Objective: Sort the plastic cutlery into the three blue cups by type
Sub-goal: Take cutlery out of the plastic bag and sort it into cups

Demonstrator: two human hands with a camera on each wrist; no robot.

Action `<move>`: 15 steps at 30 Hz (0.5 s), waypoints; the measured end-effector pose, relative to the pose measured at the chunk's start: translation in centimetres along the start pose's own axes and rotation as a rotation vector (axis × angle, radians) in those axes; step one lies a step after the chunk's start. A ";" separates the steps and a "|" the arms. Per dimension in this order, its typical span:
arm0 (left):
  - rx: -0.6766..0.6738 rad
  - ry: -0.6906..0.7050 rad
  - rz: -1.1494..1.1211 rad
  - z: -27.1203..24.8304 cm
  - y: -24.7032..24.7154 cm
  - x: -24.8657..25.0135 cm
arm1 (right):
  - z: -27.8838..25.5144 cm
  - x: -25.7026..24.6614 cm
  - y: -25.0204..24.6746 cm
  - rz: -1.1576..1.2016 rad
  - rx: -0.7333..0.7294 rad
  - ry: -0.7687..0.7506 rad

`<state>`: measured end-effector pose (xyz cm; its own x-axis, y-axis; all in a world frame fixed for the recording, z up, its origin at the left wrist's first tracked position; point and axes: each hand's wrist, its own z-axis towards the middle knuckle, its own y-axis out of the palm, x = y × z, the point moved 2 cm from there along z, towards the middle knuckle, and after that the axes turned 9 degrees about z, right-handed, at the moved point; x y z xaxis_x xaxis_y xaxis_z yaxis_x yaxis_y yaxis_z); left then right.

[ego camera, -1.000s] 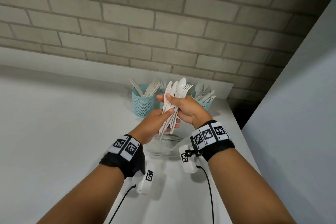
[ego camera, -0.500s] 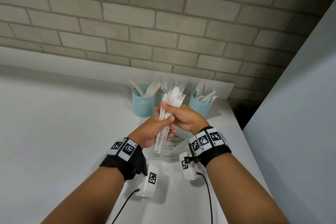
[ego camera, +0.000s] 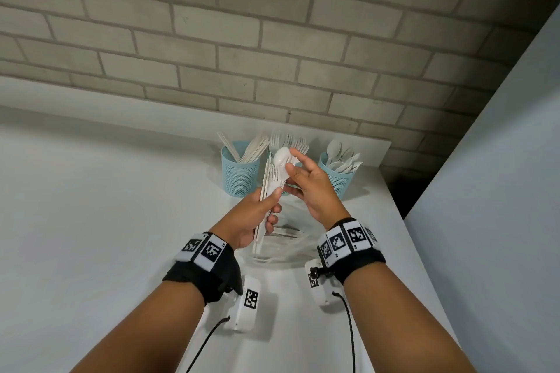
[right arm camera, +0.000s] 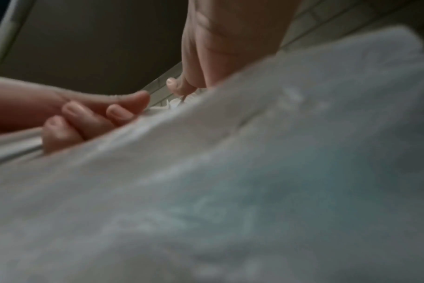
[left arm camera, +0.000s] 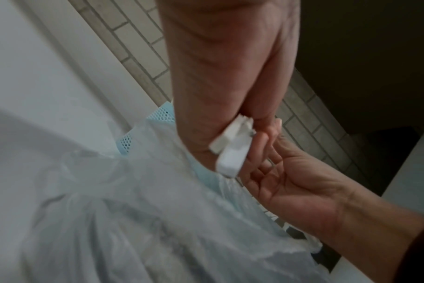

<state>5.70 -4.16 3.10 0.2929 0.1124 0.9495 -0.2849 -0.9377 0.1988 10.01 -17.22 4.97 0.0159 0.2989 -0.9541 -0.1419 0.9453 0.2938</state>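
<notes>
From the head camera, the left hand (ego camera: 247, 221) has its fingers and thumb curled round a bundle of white plastic cutlery (ego camera: 269, 188), which stands nearly upright with the heads up; a spoon (ego camera: 280, 160) tops the bundle. The right hand (ego camera: 312, 188) is just to the right of that grip, fingers spread and mostly straight, their tips touching the spoon's bowl and the upper part of the bundle without closing on anything. Directly beyond the held bundle stand the three blue cups: the left cup (ego camera: 239, 172) with flat knife-like pieces, the middle cup (ego camera: 298, 164) mostly hidden behind the hands with forks sticking out, and the right cup (ego camera: 339, 180) with spoons. Below the grip, a clear plastic bag (ego camera: 281, 245) lies on the white counter (ego camera: 91, 221), with a few more pieces inside. In the left wrist camera, the handle ends of the cutlery (left arm camera: 232, 149) stick out below the left hand's (left arm camera: 225, 76) closed fingers, and the right hand (left arm camera: 298, 191) lies palm-open beside them, fingertips touching the bundle; the crumpled bag (left arm camera: 133, 220) fills the lower half, a bit of blue cup (left arm camera: 128, 141) behind it. The right wrist camera is blurred: the bag (right arm camera: 254, 181) covers most of it, the left hand's curled fingers (right arm camera: 90, 116) show at the left, and the right hand's fingertip (right arm camera: 179, 86) reaches down onto white plastic.
</notes>
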 end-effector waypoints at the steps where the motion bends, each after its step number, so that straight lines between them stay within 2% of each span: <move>1: 0.007 -0.009 0.004 0.0 0.0 0.0 | 0.0 0.1 0.0 -0.058 0.023 -0.035; 9: 0.014 -0.017 0.061 -0.1 -0.1 -0.1 | 0.5 0.4 -0.8 -0.344 0.153 -0.192; 15: 0.102 0.035 0.163 0.0 -0.2 -0.5 | 0.4 -0.1 -0.6 -0.346 0.129 -0.125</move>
<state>5.62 -4.03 2.63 0.2177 -0.0335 0.9754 -0.2313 -0.9727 0.0182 10.46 -17.82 4.90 0.1625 -0.0349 -0.9861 0.0187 0.9993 -0.0322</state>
